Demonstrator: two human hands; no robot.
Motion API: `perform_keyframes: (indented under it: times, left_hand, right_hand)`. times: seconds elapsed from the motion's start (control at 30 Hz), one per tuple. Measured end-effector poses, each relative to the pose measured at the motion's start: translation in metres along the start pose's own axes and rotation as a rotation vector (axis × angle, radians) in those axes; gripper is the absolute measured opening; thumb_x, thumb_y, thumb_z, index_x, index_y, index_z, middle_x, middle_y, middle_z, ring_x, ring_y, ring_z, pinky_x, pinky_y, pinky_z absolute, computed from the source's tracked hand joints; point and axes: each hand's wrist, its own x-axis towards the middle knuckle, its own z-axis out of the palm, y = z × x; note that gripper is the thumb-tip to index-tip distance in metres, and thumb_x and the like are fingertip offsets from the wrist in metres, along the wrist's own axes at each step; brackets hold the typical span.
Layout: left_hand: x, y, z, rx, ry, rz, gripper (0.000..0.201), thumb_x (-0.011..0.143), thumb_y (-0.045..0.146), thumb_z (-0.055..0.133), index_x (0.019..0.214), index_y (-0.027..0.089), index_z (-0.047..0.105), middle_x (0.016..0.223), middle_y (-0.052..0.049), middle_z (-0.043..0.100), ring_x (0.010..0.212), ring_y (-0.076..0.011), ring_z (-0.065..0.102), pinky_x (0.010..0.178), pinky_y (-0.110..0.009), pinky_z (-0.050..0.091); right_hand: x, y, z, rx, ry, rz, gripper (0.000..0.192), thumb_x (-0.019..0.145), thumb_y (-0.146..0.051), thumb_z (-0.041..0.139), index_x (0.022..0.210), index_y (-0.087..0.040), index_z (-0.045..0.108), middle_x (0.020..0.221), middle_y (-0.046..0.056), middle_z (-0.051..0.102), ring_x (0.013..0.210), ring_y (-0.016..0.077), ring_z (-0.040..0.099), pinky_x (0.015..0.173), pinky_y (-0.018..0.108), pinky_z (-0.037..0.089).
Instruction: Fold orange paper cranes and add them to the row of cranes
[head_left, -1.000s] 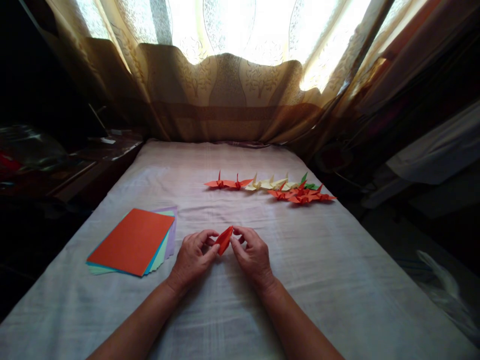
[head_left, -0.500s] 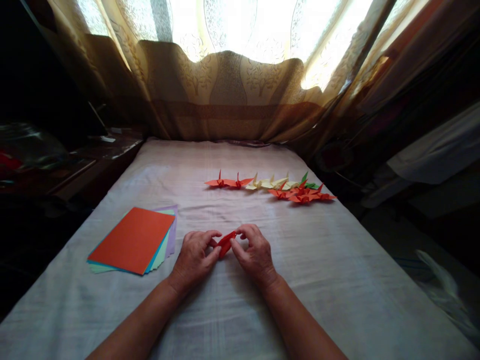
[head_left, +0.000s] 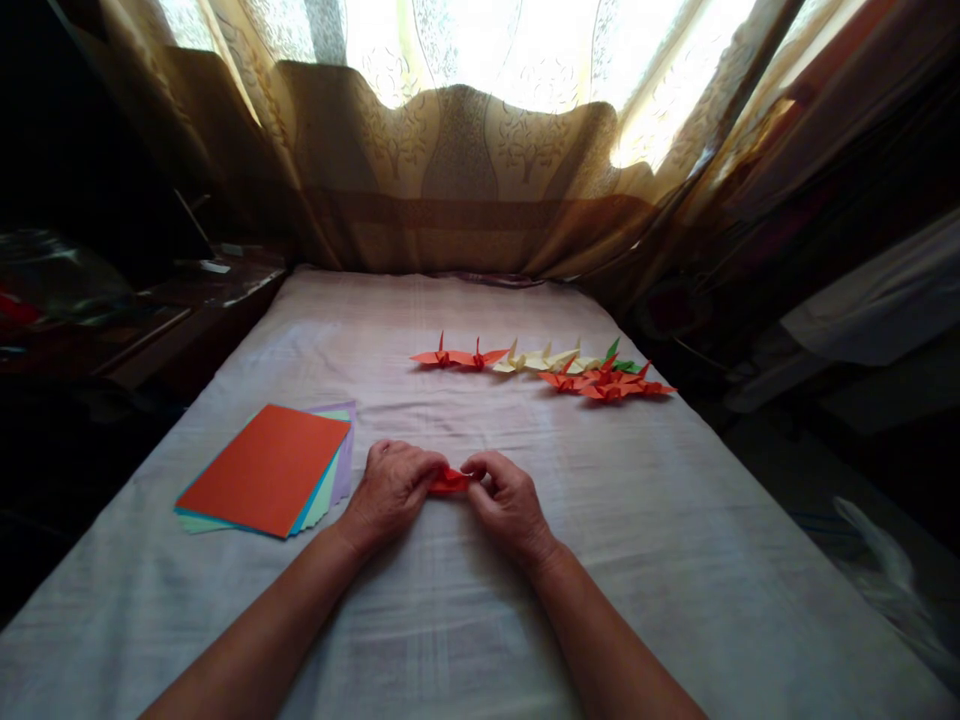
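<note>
A small folded piece of red paper point(head_left: 450, 481) lies between my two hands, just above or on the sheet-covered surface. My left hand point(head_left: 394, 485) pinches its left end, the fingers hiding that tip. At the other end, the thumb and forefinger of my right hand point(head_left: 511, 503) close on the paper's right point. Beyond my hands is a group of folded paper cranes: red ones point(head_left: 444, 357) at the left, pale yellow ones point(head_left: 544, 358) in the middle, a green one point(head_left: 622, 365) and more red ones point(head_left: 609, 382) at the right.
Left of my hands lies a fanned stack of coloured paper point(head_left: 266, 470), orange on top, with blue, green and purple edges showing. A pale checked sheet point(head_left: 450, 620) covers the surface. Patterned curtains point(head_left: 465, 150) hang at the far end. A dark side table point(head_left: 217, 285) stands left.
The red paper has turned from a slanted position to nearly level. My left fingers have closed over its left end, and my right fingers have shifted on its right end.
</note>
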Motion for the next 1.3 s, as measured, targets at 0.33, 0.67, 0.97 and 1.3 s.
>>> perform_keyframes:
  times: [0.33,0.67,0.97,1.3]
  left_hand:
    - [0.038,-0.022,0.010,-0.024,-0.031,0.085,0.011,0.085,0.025,0.065,0.095,0.025,0.069,0.089,0.000,0.073,0.090,-0.0194,0.063,0.091,-0.038,0.035]
    - [-0.008,-0.002,-0.001,0.025,0.122,0.032,0.014,0.091,0.032,0.060,0.100,0.025,0.069,0.098,-0.003,0.071,0.096,-0.0219,0.061,0.091,-0.040,0.039]
    - [0.005,-0.002,0.003,0.036,0.044,-0.096,0.013,0.088,0.028,0.063,0.094,0.026,0.074,0.095,-0.004,0.073,0.094,-0.0221,0.061,0.088,-0.039,0.041]
    - [0.015,0.004,0.008,0.033,0.066,-0.211,0.012,0.086,0.025,0.060,0.078,0.021,0.068,0.084,-0.002,0.069,0.087,-0.0223,0.059,0.083,-0.038,0.039]
  right_hand:
    - [0.013,0.006,-0.009,-0.337,-0.171,-0.317,0.015,0.092,-0.025,0.060,0.102,-0.028,0.071,0.092,0.003,0.070,0.082,0.0145,0.063,0.073,0.023,0.050]
    - [0.033,0.014,-0.008,-0.396,-0.349,-0.410,0.007,0.091,-0.023,0.063,0.093,-0.022,0.070,0.092,0.004,0.074,0.083,0.0162,0.065,0.080,0.027,0.049]
    - [0.027,0.014,0.005,-0.167,-0.225,-0.123,0.012,0.088,-0.018,0.063,0.093,-0.025,0.071,0.089,0.001,0.075,0.082,0.0163,0.069,0.077,0.027,0.051]
    - [0.022,0.011,0.010,-0.120,-0.135,0.029,0.044,0.083,-0.020,0.059,0.127,-0.021,0.057,0.088,0.002,0.073,0.078,0.0167,0.067,0.078,0.029,0.051]
